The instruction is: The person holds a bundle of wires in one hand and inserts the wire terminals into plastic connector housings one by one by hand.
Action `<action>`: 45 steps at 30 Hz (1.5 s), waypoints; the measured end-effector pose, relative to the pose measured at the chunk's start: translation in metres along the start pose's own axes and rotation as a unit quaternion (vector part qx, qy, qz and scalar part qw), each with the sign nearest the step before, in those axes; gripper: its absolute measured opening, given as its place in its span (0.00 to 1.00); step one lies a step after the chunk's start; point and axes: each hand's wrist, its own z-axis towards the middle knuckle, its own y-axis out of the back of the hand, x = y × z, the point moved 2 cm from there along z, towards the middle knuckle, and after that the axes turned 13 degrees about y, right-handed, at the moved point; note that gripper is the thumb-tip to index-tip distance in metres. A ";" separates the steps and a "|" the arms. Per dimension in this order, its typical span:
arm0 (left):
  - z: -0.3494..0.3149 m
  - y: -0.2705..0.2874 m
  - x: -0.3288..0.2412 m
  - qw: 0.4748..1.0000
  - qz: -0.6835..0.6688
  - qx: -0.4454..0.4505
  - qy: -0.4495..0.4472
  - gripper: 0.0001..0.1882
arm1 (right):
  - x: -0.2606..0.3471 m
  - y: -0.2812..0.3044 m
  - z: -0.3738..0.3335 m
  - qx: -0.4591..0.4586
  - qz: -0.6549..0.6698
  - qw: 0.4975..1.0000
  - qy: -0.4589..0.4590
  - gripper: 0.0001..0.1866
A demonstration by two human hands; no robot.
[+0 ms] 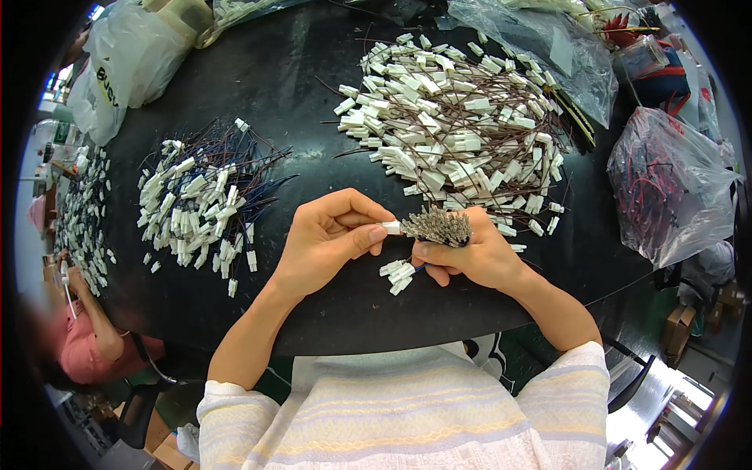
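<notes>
Dead centre, pinching a white connector (391, 227) in the left hand (325, 235): thumb and forefinger clamped on it, remaining fingers curled in. Over at three o'clock, gripping a thick bundle of terminals (439, 225) in the right hand (489, 254), thumb pressed across the front, other fingers folded behind and partly hidden. Connector sitting at nine o'clock of the bundle, right up at its edge; cannot tell from here whether touching or already engaged with a tip.

Delicate stuff, this! Probably a matter of marrying one terminal to one connector. Best to single out one tip, square it to the connector's near face, then push straight along the three-to-nine line, no twisting. Easy with that right thumb: squeeze hard and risk bending fine tips, slacken and risk spilling the lot.

And the look of it: small, blocky, plain white, mostly covered by fingertips. Bundle grey-brown and bristly, packed like a stubby brush. At its seven o'clock, a cluster of similar white pieces (399, 274), blue wire (421, 267) beside. Farther out, at one o'clock, a broad brown-wired heap (462, 125); just past nine, a smaller blue-wired heap (196, 205), both on the black table (337, 313).
</notes>
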 end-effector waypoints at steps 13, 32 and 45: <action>-0.001 0.000 0.003 0.998 0.042 -0.029 -0.036 0.06 | -0.006 0.000 0.000 -0.049 0.027 0.998 0.012 0.03; 0.000 -0.012 0.001 0.929 0.271 -0.146 -0.203 0.04 | -0.009 -0.004 -0.001 -0.063 -0.038 0.995 0.066 0.02; 0.037 0.000 -0.021 0.767 0.457 -0.226 -0.390 0.10 | -0.011 -0.001 -0.003 -0.158 0.116 0.981 -0.017 0.06</action>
